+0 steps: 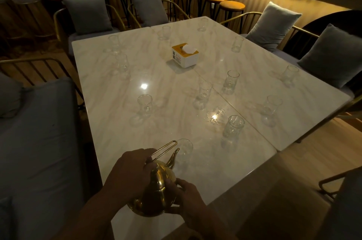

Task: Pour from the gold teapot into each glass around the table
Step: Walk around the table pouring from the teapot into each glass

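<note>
The gold teapot (156, 192) is tilted forward above the near edge of the marble table (160, 126). Its spout reaches the rim of the nearest glass (184, 149). My left hand (129, 173) grips the wire handle from the left. My right hand (186, 198) holds the pot's body from the lower right. Several clear glasses stand around the table, among them one (234, 129) to the right of the spout, one (145, 104) left of centre and one (204, 92) near the middle. I cannot tell what any of them holds.
A white and yellow tissue box (186, 54) stands at the table's centre. Grey cushioned chairs (88, 14) ring the table; a grey sofa (39, 142) runs along the left. Bar stools (231, 6) line the back wall. A wooden floor (293, 161) shows on the right.
</note>
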The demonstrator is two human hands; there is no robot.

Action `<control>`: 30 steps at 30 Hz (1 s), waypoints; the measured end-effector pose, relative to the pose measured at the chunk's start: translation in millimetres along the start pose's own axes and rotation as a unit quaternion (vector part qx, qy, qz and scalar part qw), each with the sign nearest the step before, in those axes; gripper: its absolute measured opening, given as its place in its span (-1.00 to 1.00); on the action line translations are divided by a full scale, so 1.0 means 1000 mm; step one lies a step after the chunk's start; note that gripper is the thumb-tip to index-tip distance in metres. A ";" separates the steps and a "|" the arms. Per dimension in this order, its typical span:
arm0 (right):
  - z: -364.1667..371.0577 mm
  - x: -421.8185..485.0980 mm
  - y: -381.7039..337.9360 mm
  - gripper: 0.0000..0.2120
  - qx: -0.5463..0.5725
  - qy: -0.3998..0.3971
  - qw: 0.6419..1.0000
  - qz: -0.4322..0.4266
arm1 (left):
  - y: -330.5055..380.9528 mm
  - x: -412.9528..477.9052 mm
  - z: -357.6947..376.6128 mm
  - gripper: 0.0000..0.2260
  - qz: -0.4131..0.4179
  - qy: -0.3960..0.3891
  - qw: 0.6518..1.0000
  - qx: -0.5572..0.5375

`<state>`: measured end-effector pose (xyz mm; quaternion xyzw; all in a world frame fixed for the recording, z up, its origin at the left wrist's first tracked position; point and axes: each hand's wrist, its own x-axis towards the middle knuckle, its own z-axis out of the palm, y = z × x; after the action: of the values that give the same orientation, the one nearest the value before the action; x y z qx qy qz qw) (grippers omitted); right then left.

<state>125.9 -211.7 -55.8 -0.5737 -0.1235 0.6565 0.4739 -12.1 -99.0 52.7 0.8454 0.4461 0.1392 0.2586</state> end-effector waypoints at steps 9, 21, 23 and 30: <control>-0.001 0.002 -0.001 -0.55 -0.010 -0.004 1.000 -0.004 | 0.003 -0.001 -0.003 -0.65 -0.008 -0.001 1.000 0.001; 0.005 -0.004 -0.002 -0.51 -0.001 0.012 0.999 -0.048 | 0.003 -0.018 -0.011 -0.66 0.004 -0.003 1.000 -0.016; 0.006 -0.006 -0.001 -0.49 -0.007 0.017 0.998 -0.062 | 0.002 -0.024 -0.013 -0.68 0.007 0.001 1.000 -0.020; 0.008 -0.016 0.000 -0.44 -0.015 0.051 0.993 -0.109 | 0.003 -0.034 -0.025 -0.78 0.060 -0.005 0.997 -0.045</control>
<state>116.9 -221.0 -43.0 -0.5970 -0.1711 0.5684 0.5396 -40.7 -121.0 74.6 0.8591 0.3862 0.1699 0.2898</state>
